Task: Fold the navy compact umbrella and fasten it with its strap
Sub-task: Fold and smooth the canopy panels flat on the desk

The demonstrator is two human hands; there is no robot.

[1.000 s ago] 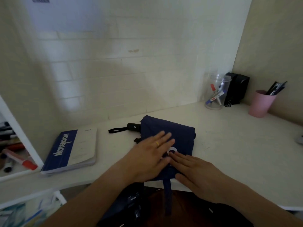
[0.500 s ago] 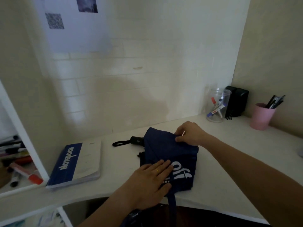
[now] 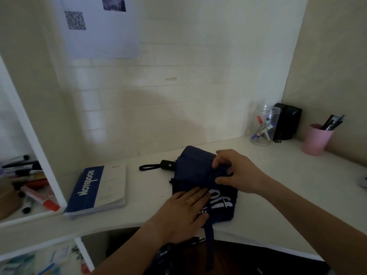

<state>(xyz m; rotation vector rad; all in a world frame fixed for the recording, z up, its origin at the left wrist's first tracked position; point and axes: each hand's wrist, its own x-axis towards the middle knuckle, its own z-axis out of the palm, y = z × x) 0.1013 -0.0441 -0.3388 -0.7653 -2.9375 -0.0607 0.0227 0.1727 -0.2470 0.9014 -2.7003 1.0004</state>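
Navy fabric compact umbrella (image 3: 198, 175) lies handle-left on white table (image 3: 278, 185); right hand (image 3: 236, 171) pinches far fold, left hand (image 3: 184, 211) flat on the near cloth; strap (image 3: 209, 241) dangles nearest left.

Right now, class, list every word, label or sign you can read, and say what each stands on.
"NOTEBOOK": blue-and-white softcover notebook, along its blue band.
"off": white letters on the navy fabric umbrella; the left hand hides the rest.
QR code and print on the white wall sheet: too blurred.
Marker labels in the clear plastic jar: too small.

White desk (image 3: 278, 181), umbrella (image 3: 195, 171), notebook (image 3: 99, 188), pink cup (image 3: 316, 139)
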